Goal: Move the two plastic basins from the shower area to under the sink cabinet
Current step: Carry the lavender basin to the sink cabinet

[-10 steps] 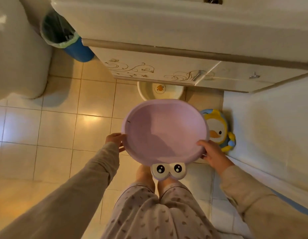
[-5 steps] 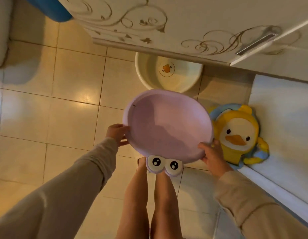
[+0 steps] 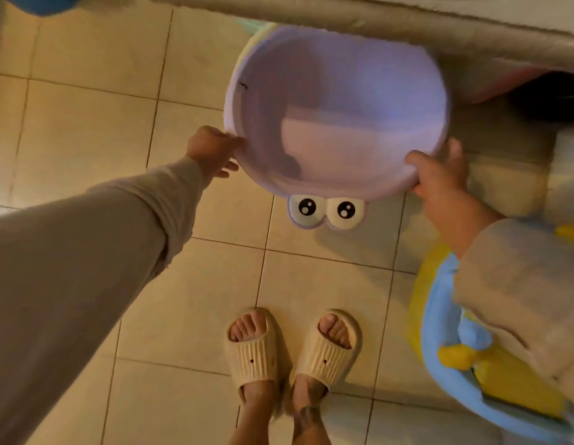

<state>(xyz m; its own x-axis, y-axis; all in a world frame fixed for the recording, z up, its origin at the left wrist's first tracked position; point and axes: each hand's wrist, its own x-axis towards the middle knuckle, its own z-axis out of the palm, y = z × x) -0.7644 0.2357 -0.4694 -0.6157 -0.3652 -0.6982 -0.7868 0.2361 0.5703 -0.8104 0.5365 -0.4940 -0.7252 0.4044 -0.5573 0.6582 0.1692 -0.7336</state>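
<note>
Nearest, two feet in cream slippers (image 3: 293, 350) are planted on the tiled floor (image 3: 86, 123). Farther out, the purple basin (image 3: 337, 114) is held above the tiles: its left rim is clasped by the left hand (image 3: 211, 150), its right rim by the right hand (image 3: 440, 175). Its far edge is overlapped by the sink cabinet (image 3: 407, 30).
</note>
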